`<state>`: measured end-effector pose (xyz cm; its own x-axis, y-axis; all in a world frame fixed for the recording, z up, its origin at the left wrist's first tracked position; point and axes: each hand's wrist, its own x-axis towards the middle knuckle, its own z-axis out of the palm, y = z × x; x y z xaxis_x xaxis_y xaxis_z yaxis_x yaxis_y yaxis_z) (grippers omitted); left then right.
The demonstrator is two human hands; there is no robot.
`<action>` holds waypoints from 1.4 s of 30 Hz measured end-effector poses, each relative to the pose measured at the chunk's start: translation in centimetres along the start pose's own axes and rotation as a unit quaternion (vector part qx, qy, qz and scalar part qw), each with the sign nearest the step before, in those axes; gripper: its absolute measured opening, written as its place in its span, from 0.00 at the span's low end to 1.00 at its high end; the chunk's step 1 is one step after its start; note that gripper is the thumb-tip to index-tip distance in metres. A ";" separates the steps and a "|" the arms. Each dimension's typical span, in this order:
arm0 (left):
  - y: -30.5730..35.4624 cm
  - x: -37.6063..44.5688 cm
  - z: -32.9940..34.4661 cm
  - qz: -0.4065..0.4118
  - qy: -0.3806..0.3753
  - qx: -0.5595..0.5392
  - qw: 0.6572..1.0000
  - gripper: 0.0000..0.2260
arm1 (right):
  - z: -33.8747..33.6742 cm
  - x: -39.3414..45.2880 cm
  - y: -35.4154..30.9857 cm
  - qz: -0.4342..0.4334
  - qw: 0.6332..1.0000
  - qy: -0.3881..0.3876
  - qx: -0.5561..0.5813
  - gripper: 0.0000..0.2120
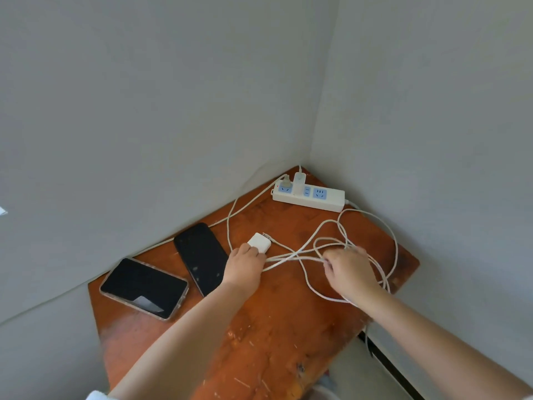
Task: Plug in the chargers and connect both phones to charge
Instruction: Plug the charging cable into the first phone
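A white power strip [331, 200] lies at the table's far corner with a white charger [298, 181] plugged into it. A second white charger block [259, 241] lies mid-table; my left hand [244, 265] rests on its near edge, fingers curled against it. My right hand [350, 271] pinches strands of the tangled white cables [317, 235] that loop across the right half. Two dark phones lie face up on the left: one in a clear case [142, 287] near the wall, another [201, 256] beside my left hand. No cable reaches either phone.
The orange-brown wooden table [274, 327] fills a corner between two grey walls. Its surface is scratched near the front edge. A cable runs from the strip along the left wall. A white cord drops off the right edge toward the floor.
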<state>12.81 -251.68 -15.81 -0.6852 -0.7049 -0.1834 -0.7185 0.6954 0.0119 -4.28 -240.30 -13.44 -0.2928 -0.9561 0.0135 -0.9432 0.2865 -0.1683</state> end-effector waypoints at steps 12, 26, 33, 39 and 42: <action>-0.1 3.6 -2.6 -0.090 0.029 -0.067 0.993 0.15 | 3.4 0.8 -4.0 0.025 0.997 -0.071 -0.012 0.15; -2.3 -1.6 1.0 0.014 -0.026 -0.080 0.996 0.26 | 3.2 -5.5 -4.9 -0.130 0.978 -0.158 -0.040 0.12; -5.9 -10.2 4.5 -0.027 -0.025 -0.102 0.994 0.25 | 5.5 -3.4 -9.8 -0.104 0.992 -0.066 0.026 0.17; -8.0 -16.5 6.1 -0.055 -0.056 -0.102 0.992 0.26 | 6.5 -2.1 -13.0 -0.090 0.994 -0.043 0.043 0.12; -8.1 -18.2 6.7 -0.046 -0.063 -0.108 0.991 0.28 | 7.1 -2.5 -14.3 -0.115 0.991 -0.050 0.054 0.13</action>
<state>31.89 -243.58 -19.13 -0.6056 -0.7314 -0.3136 -0.7950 0.5738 0.1969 11.03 -242.46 -18.11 -0.0496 -0.9982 -0.0327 -0.9592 0.0567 -0.2770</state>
